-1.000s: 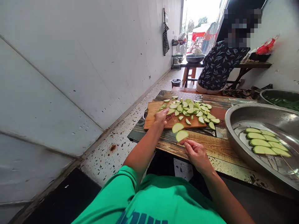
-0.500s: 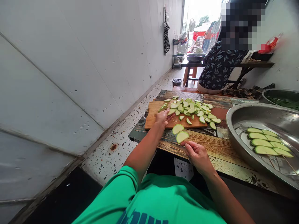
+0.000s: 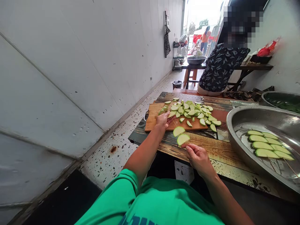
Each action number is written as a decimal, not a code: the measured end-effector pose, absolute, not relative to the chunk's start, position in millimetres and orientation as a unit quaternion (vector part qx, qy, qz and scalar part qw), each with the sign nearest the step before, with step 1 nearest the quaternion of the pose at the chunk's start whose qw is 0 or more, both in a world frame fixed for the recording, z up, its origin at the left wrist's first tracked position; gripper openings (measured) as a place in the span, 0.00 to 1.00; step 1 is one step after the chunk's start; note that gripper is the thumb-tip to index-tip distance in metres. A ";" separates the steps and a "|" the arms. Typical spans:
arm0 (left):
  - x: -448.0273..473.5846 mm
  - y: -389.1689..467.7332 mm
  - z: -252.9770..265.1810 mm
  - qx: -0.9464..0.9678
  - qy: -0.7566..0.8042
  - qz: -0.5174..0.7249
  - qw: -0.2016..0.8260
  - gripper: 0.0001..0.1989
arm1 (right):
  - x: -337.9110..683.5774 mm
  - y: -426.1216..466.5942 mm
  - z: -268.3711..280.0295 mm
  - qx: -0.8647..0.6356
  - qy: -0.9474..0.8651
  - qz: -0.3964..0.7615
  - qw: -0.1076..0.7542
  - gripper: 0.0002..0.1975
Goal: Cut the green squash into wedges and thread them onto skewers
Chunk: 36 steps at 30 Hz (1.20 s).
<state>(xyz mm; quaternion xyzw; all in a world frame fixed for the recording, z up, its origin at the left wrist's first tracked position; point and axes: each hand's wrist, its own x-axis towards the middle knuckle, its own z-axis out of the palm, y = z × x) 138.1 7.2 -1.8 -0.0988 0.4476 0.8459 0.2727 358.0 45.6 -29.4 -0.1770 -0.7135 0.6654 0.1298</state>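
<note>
My right hand (image 3: 198, 157) pinches the lower end of a thin wooden skewer (image 3: 174, 122). Two pale, green-edged half-round zucchini slices (image 3: 183, 139) are threaded on it, one above the other. My left hand (image 3: 164, 121) is at the skewer's upper end, over the near edge of a wooden cutting board (image 3: 153, 117). Between its thumb and fingers is another zucchini slice (image 3: 172, 114), partly hidden. A loose heap of cut zucchini (image 3: 191, 109) covers the board's right side and spills past it.
To the right, a wide steel basin (image 3: 236, 134) holds filled zucchini skewers (image 3: 264, 145). Behind it stands another metal bowl (image 3: 281, 95) with something green inside. A person in a leaf-patterned shirt (image 3: 217, 70) sits beyond the wood-patterned table (image 3: 211, 143). A pale wall (image 3: 82, 62) runs along the left.
The view has shifted slightly. My hands keep nearly the same pose, with the two slices still on the skewer. A person in orange is now visible outside the doorway.
</note>
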 end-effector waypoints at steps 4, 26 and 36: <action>139.1 7.6 0.0 -0.095 0.447 0.845 0.276 0.08 | 357.1 46.8 -29.5 -0.177 -0.712 0.667 0.127 0.21; 144.3 11.2 1.0 -0.090 0.458 0.841 0.274 0.09 | 349.3 42.6 -24.1 -0.195 -0.655 0.722 0.106 0.19; 144.0 11.1 0.1 -0.080 0.448 0.843 0.287 0.07 | 344.5 38.8 -26.9 -0.210 -0.618 0.751 0.101 0.20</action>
